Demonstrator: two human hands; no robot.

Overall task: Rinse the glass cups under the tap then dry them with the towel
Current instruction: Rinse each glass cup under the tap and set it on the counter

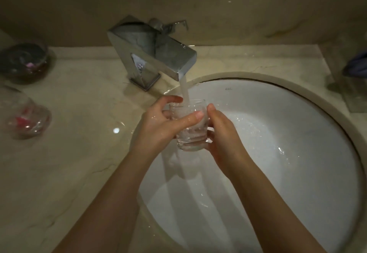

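**Glass cup held under the running tap, over the basin's far-left rim**

Both hands are holding one glass cup upright in the water stream falling from the square chrome tap. The left hand is keeping its grip wrapped around the cup's side, thumb across the front; the right hand is gripping the opposite side and base. The cup is hanging over the white sink, near its rim, with open basin spreading right and toward the person. On the marble tabletop, well left, two glass bowls are sitting. A dark bluish object is lying at the far right edge.
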